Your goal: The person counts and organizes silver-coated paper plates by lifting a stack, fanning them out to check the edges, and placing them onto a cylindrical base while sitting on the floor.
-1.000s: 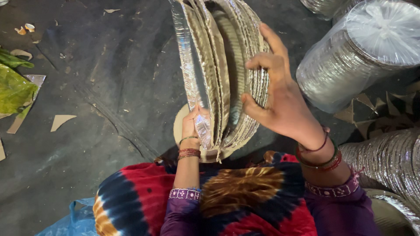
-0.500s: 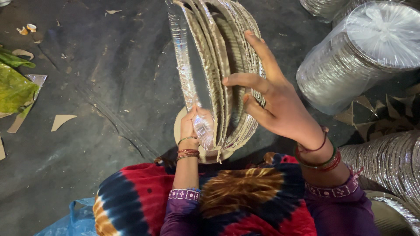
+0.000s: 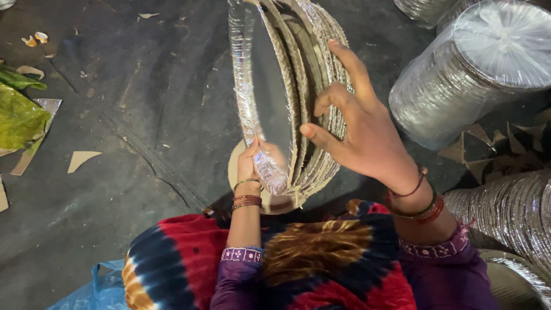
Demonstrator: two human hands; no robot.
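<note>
A stack of silver foil-faced paper plates (image 3: 270, 92) stands on edge in front of me, fanned apart at the top. My left hand (image 3: 252, 166) grips the stack's lower rim from the left side. My right hand (image 3: 359, 123) rests against the right side of the stack, fingers spread and hooked between the plates, separating them. One shiny plate on the left leans away from the rest. A single round plate (image 3: 238, 178) lies flat on the floor under the stack.
Bagged stacks of silver plates (image 3: 465, 74) lie at the right, with more stacks (image 3: 508, 212) lower right. Cardboard scraps (image 3: 83, 158) and a green bag (image 3: 20, 117) lie on the dark floor at the left. A blue bag (image 3: 92, 290) sits at the bottom left.
My right hand has slid down and leftward over the stack's edge, its fingers working between the plates. The leftmost shiny plate has opened further from the rest. My left hand has stayed at the lower rim.
</note>
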